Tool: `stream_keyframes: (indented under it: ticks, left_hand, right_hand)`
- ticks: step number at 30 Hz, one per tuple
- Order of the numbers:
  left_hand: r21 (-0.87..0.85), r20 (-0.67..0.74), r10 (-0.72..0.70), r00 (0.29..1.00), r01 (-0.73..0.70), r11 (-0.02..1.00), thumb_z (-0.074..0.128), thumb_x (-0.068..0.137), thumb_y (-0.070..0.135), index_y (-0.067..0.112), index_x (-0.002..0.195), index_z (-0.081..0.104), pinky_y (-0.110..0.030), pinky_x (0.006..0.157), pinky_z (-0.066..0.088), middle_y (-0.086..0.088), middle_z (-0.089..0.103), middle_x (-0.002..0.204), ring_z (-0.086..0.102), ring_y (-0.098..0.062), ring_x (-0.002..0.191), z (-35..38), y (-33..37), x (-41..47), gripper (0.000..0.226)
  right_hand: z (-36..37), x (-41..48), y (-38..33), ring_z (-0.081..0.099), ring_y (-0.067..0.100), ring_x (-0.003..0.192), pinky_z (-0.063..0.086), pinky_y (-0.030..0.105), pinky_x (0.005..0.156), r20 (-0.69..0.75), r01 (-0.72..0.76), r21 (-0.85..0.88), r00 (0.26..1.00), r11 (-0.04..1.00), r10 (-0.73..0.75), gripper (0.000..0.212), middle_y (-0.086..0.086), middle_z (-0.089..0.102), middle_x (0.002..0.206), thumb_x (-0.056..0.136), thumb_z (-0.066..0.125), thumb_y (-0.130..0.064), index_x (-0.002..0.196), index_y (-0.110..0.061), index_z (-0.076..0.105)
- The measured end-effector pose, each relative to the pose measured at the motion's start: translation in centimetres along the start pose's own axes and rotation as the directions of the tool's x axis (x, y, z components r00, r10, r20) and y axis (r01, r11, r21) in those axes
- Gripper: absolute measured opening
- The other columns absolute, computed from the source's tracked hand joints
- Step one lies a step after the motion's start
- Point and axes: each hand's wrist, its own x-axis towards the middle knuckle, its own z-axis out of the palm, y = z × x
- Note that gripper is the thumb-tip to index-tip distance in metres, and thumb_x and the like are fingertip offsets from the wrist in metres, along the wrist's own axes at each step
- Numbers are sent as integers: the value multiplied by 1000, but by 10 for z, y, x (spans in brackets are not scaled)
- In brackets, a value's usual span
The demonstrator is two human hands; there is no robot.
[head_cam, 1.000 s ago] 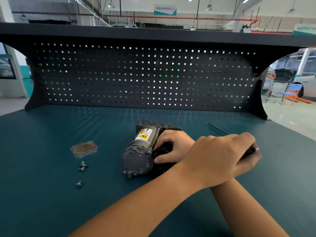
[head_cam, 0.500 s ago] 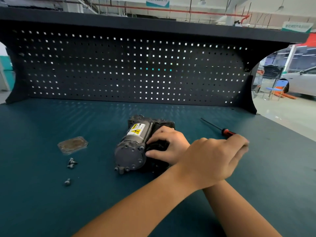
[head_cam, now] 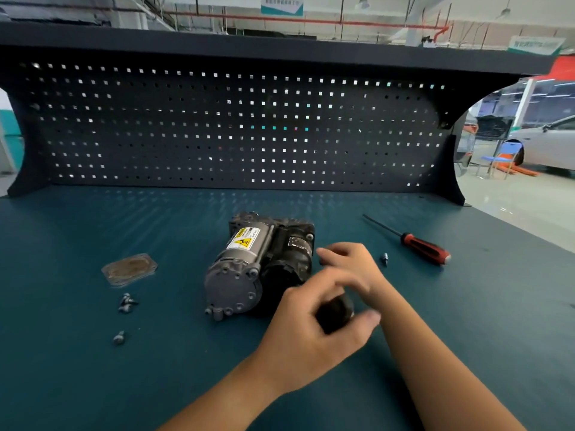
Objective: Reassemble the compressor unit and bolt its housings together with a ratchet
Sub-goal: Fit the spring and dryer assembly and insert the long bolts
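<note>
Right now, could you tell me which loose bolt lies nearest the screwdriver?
The lone bolt right of the compressor; the other bolts lie left of it, by the flat plate.

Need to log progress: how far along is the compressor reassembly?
Early. Done: grey cylindrical compressor unit looks mostly joined. In hand: left hand grips a dark round part beside it. Left: flat metal cover plate and loose grey bolts lie unfitted; no ratchet visible.

Teal workbench top (head_cam: 93, 384); dark perforated pegboard (head_cam: 186, 135) behind, flat shelf (head_cam: 249, 45) above; red pipe (head_cam: 311, 21) under ceiling; glossy pale floor (head_cam: 513, 197), blue chair (head_cam: 501, 157), white car (head_cam: 553, 144) at right.
</note>
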Motion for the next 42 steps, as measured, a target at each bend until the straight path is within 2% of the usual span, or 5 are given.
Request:
stream_keyframes:
  ticks: [4,12,22,35,42]
  left_hand:
    - [44,134,-202,970,198,979,62,70,39,30,66,56,-15,55,38,13,52,51,46,0,48,-7,-5,-14,12]
    - [-278,-233,-528,817,464,841,61,86,2,7,72,53,-13,34,22,8,31,38,23,-5,31,-30,-13,-1,17]
    - [104,-398,-333,855,402,910,70,77,4,16,78,64,-16,43,35,-6,37,42,35,-11,38,-63,-21,-5,14]
    - [179,-341,-352,871,428,886,58,88,8,24,78,67,-24,57,48,-8,59,50,57,-15,45,-90,-9,-40,21]
    - [157,-355,-453,818,530,834,69,79,19,25,94,59,-33,58,41,-1,49,40,45,-8,38,-112,-1,-43,19]
  right_hand:
    - [13,-3,-2,61,12,73,49,22,65,1,-7,225,1000,974,7,21,3,63,86,89,61,-27,99,-10,65]
    - [22,15,6,22,13,140,23,40,114,126,-39,426,992,904,-16,91,-9,21,154,75,69,-41,149,-28,16]
    - [18,29,6,54,4,107,40,21,69,121,-12,469,991,883,-51,45,-12,57,117,84,67,-25,126,-24,51]
    - [37,-28,-3,59,-16,77,43,1,64,-239,144,468,970,872,-32,22,-21,62,87,78,76,-21,84,-31,57]
    - [61,-64,-16,41,1,105,34,15,93,-312,65,258,950,964,19,60,5,47,127,79,69,-42,127,-11,49]
